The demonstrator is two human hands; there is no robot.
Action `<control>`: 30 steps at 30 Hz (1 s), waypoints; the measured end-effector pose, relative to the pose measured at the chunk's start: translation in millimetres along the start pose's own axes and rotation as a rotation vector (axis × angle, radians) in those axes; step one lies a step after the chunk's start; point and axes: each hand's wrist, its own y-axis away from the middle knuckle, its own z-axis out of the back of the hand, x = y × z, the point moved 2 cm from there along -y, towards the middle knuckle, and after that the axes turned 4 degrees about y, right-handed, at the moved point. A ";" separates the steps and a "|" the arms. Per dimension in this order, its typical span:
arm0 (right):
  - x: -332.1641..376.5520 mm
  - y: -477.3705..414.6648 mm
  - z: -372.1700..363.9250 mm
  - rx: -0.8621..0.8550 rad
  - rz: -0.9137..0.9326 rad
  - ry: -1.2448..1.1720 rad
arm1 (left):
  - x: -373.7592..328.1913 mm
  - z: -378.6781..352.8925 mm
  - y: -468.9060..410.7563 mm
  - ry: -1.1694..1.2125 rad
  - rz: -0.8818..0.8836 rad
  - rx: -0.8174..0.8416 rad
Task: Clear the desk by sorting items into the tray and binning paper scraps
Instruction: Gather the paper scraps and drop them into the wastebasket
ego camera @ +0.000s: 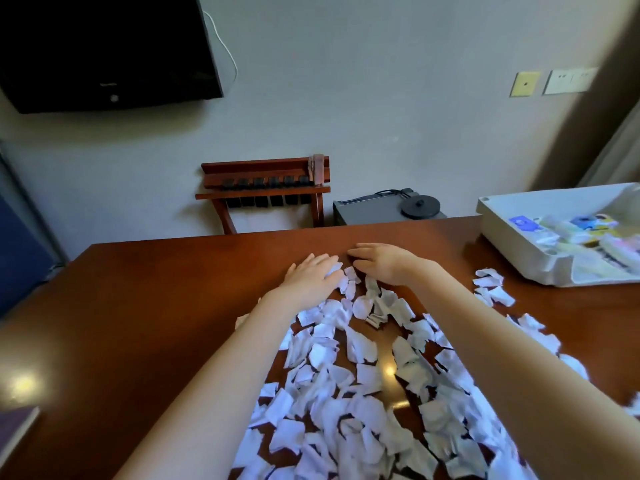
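Items already sorted into white tray (491, 220) at bench (156, 289) far right. Torn paper scraps (346, 393) remain, spread across bench centre. Left hand (313, 273), right hand (381, 259) flat, fingers spread, gripping nothing, raking scraps' far edge. No bin visible.

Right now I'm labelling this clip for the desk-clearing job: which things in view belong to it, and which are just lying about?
Part of the job:
paper scraps strewn over the desk
white tray, already holding sorted items
left hand and right hand, flat at the far end of the scraps

Just lying about:
wall TV
wooden rack
black kettle
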 end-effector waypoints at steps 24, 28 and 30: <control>43.5 241.5 17.8 -0.359 0.041 -0.098 | -69.7 -9.4 199.3 0.038 -0.112 -0.318; 55.1 286.1 -5.2 -0.344 0.027 -0.046 | -63.4 -33.8 244.5 0.010 -0.074 -0.350; 52.4 305.3 -17.5 -0.357 -0.012 -0.067 | -60.2 -46.9 265.3 0.006 -0.042 -0.357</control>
